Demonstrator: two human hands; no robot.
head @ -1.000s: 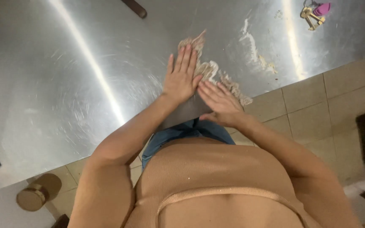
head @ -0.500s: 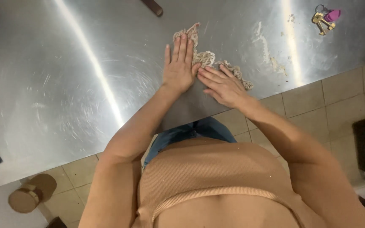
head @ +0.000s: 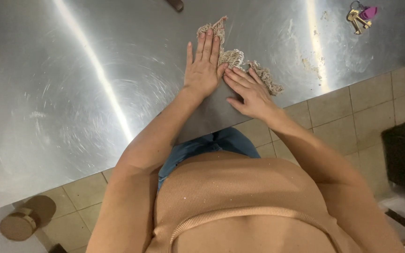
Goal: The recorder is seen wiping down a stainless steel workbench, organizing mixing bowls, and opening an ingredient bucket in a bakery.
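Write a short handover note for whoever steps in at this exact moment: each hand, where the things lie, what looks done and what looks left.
Left hand: flat, palm down, pressing the beige netted cloth onto the steel table.
Right hand: flat, fingers on the cloth's near edge by the table edge.
Cloth: bunched and uneven, one corner past the left fingertips, another strip trailing right.
Done: cloth is pinned down.
Left: it is not yet flat or neat.
Nearby: keys far right, crumbs on the table.

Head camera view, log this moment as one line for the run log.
left hand: flat on beige knitted cloth | right hand: flat on cloth's near edge | surface: steel table | apart: keys far right
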